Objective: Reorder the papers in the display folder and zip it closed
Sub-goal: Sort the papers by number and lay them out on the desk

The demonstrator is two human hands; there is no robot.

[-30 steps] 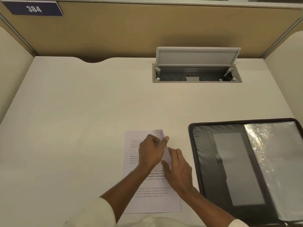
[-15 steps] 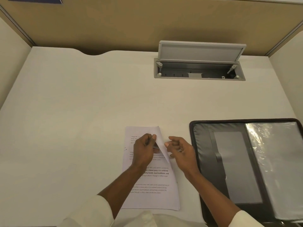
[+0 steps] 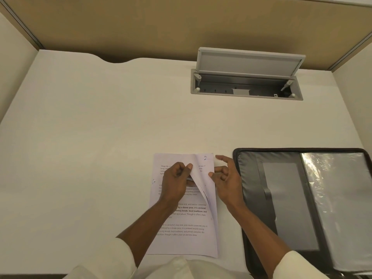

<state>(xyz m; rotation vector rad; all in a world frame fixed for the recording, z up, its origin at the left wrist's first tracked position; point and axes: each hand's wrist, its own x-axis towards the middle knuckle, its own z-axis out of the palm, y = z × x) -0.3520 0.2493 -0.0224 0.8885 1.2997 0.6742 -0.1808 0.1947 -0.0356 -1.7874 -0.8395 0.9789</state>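
A small stack of printed papers (image 3: pixel 187 234) lies on the white desk near its front edge. My left hand (image 3: pixel 177 182) pinches the upper right corner of the top sheet and folds it back to the left. The sheet beneath shows a handwritten 2 at its top right corner. My right hand (image 3: pixel 225 178) hovers at the stack's right edge with loosely curled fingers, the thumb near the lifted sheet's edge. The black display folder (image 3: pixel 251 198) lies open to the right, with clear plastic sleeves (image 3: pixel 338 198) on its right half.
A grey cable box (image 3: pixel 246 85) with its lid raised is set into the white desk (image 3: pixel 90 137) at the back right. Tan partition walls (image 3: pixel 181 23) enclose the desk at the back and on both sides.
My left hand has peeled the top sheet's corner further back, baring the 2 on the sheet below. My right hand has lifted off the papers and moved right to their edge.
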